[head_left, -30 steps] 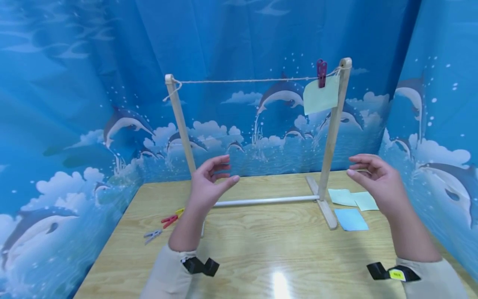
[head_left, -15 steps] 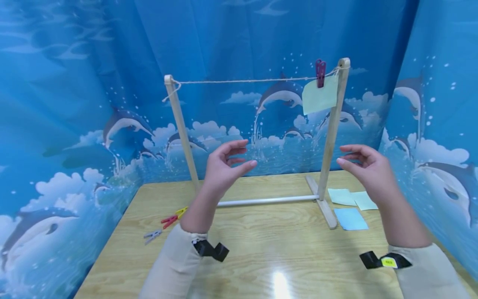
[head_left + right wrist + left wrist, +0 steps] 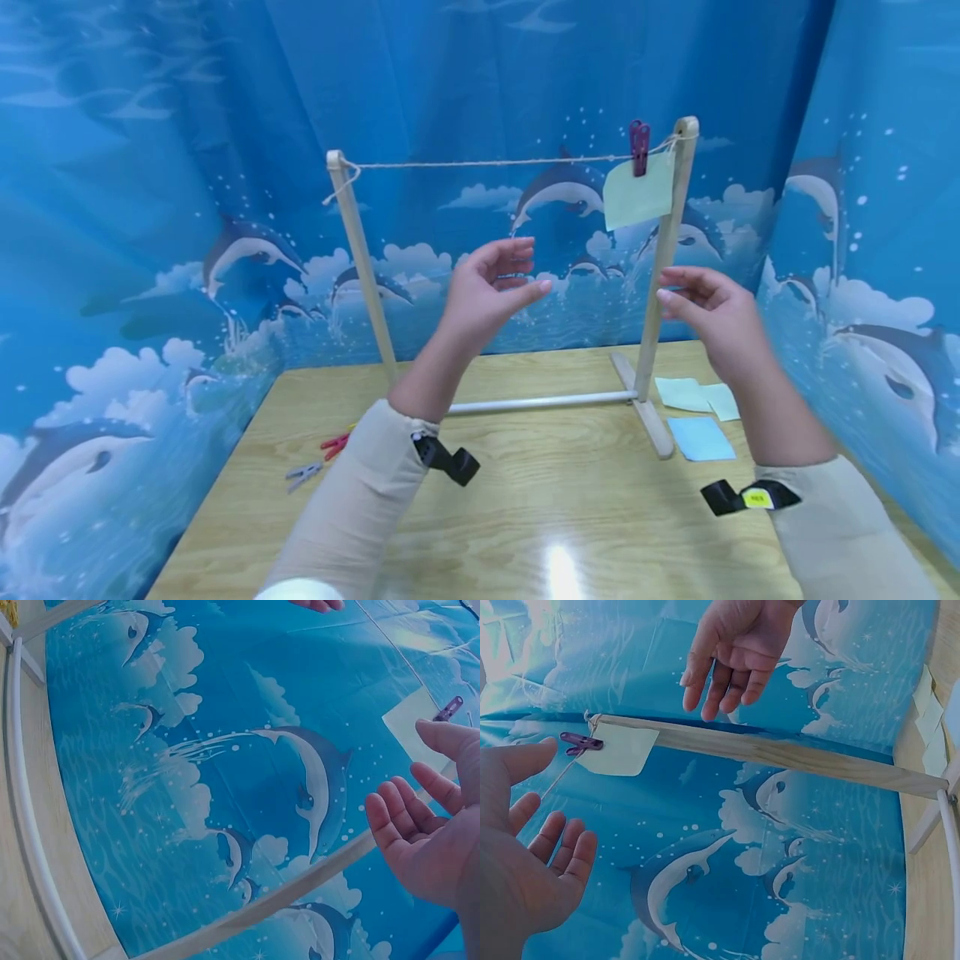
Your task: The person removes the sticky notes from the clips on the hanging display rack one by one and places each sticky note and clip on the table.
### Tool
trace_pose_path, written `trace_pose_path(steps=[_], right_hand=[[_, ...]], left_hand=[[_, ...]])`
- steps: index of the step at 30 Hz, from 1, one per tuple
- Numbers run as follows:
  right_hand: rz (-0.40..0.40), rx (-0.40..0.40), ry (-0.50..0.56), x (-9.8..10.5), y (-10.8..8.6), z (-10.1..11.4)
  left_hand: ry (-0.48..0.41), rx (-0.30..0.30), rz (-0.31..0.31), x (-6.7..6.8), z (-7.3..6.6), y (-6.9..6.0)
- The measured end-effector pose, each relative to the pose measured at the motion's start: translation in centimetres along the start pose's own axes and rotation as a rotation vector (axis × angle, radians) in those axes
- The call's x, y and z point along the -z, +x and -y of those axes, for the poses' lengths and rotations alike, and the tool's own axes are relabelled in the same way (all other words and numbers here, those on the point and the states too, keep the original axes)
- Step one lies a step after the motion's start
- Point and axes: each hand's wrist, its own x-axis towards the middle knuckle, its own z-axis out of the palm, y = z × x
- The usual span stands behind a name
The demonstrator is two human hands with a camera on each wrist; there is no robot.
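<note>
My left hand (image 3: 491,287) is raised in front of the wooden frame, its fingers loosely bent and nothing between them. Near the frame's right post (image 3: 666,250), my right hand (image 3: 708,321) hovers in a similar relaxed curve, also holding nothing. A pale green paper (image 3: 637,196) hangs at the right end of the string (image 3: 480,164), pinned by a dark purple clothespin (image 3: 639,150). In the left wrist view the clothespin (image 3: 582,742) shows beyond my left fingertips. The right wrist view has the hanging paper (image 3: 418,727) behind my right thumb.
Red clothespin (image 3: 334,445) and grey clothespin (image 3: 303,476) lie left on the wooden table (image 3: 525,500), partly behind the left sleeve. Green papers (image 3: 682,394) and a blue paper (image 3: 701,439) lie right of the frame's foot. A white bar (image 3: 543,402) joins the posts low down.
Both hands have risen. The left has moved right and the right slightly left, bringing them closer together. The left sleeve now covers the yellow clothespin. The hanging paper stays on the string.
</note>
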Motion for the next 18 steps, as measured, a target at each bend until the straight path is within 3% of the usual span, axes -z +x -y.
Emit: trace_pose_path(steps=[10, 18], right_hand=[[-0.007, -0.038, 0.173, -1.0, 1.3, 0.8], [0.012, -0.082, 0.196, -2.0, 2.5, 1.0]], left_hand=[[0.040, 0.051, 0.037, -1.9, -2.1, 2.8], [0.096, 0.041, 0.057, -3.7, -4.0, 5.0]])
